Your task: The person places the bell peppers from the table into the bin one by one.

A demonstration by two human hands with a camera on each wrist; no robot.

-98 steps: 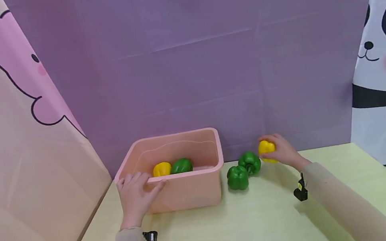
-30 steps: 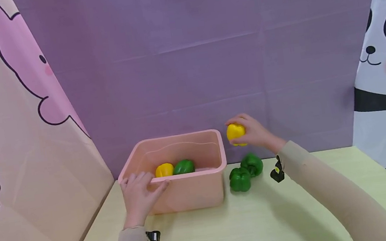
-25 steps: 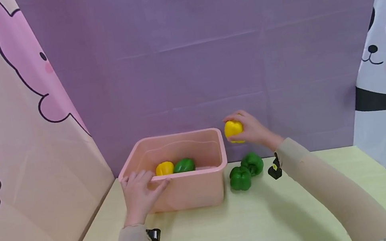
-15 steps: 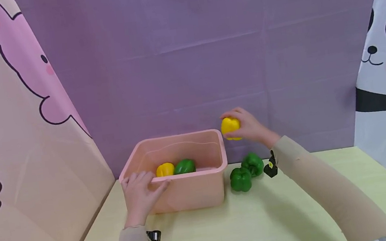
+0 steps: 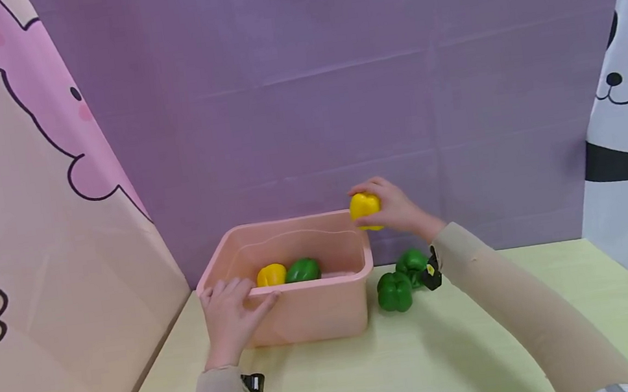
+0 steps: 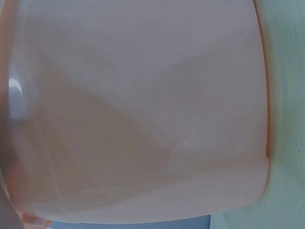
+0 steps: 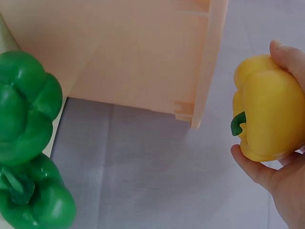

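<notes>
The right hand (image 5: 393,208) has its fingers and thumb wrapped round a yellow pepper (image 5: 364,207), up above the rim of the bin (image 5: 311,314) and clear of it, with two green peppers (image 5: 394,292) on the table (image 5: 325,384) below those fingers. The left hand (image 5: 230,314) grips the bin's near rim; right of its fingers I see a second yellow pepper (image 5: 271,275) and a third green pepper (image 5: 303,270) lying inside.

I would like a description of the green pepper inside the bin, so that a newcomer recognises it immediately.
On the table stands a pink bin. In the head view, look inside it, right of the yellow pepper. The green pepper there is the only green one visible inside; two green peppers lie outside.
</notes>
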